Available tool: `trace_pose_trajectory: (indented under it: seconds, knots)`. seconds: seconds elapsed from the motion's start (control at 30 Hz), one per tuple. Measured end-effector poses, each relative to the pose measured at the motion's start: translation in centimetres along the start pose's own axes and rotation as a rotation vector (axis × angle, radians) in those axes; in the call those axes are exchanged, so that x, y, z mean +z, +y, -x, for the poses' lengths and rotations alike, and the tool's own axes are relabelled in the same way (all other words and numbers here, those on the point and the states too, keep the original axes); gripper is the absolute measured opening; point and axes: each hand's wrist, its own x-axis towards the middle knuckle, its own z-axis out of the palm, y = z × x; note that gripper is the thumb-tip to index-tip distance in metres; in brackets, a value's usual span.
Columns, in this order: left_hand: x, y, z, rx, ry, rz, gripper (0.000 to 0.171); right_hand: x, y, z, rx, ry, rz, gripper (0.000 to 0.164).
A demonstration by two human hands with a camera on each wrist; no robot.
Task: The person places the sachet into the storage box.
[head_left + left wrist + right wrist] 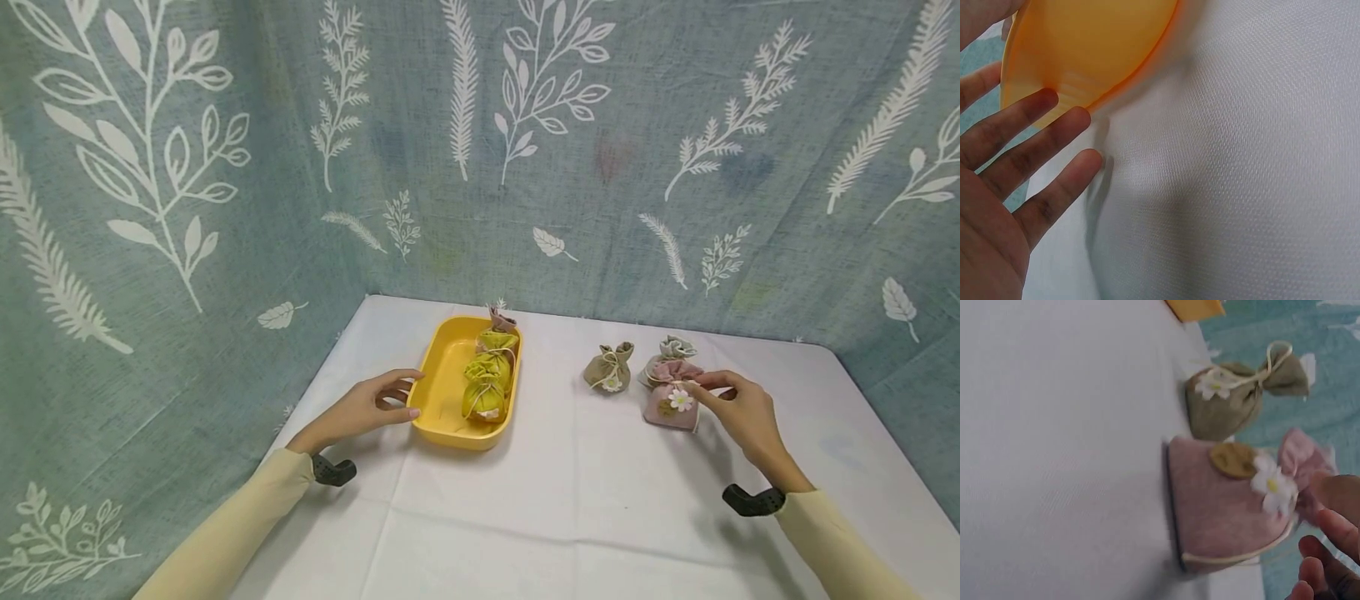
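- The left hand (371, 402) is at the left side of the yellow tray (442, 396), its fingers loosely spread and its fingertips against the wall; they are not closed round it.
- The right hand (742, 412), well to the right of the tray, pinches the neck of a pink bag (662, 410) between thumb and forefinger; the other fingers are bent.
- The pink bag stands upright, with a white flower (1272, 485) and a round tan disc (1234, 460) on its front.
- A grey bag (677, 347) is just behind the pink one, right of the tray.
- A brown bag (609, 363) stands between the tray and the pink bag.
- Along the tray's right side, inside, are two yellow-green bags (483, 398) and, at its far end, a dusky pink bag (502, 320).
- Under the tray spreads a white tablecloth (555, 500); behind it hangs a leaf-patterned curtain (420, 125).
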Motion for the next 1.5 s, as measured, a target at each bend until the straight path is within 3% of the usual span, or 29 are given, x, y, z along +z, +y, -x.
trace_pose_trajectory:
  seconds: [0.3,0.5,0.93,1.17,1.33,1.5]
  knots:
    - [0.0,-0.1,-0.1,-0.011,0.001,-0.001,0.071,0.5,1.8,-0.7,0.134,-0.151,-0.069,0.078]
    - [0.0,-0.1,0.0,-0.01,0.001,-0.004,0.073,0.9,2.2,-1.4,0.153,-0.248,-0.099,0.087]
    - [0.0,0.0,0.0,-0.015,0.001,0.002,0.073,1.0,2.3,-1.7,0.121,-0.297,-0.16,0.083]
    - [0.0,0.0,0.0,-0.011,-0.003,0.005,0.075,0.9,2.3,-1.7,0.109,-0.301,-0.196,0.069]
    - [0.0,-0.1,0.0,-0.017,0.001,0.006,0.074,0.9,2.1,-1.6,0.096,-0.278,-0.181,0.054]
    - [0.0,-0.1,0.0,-0.013,-0.002,0.001,0.075,0.8,1.7,-1.3,0.052,-0.243,-0.127,0.052]
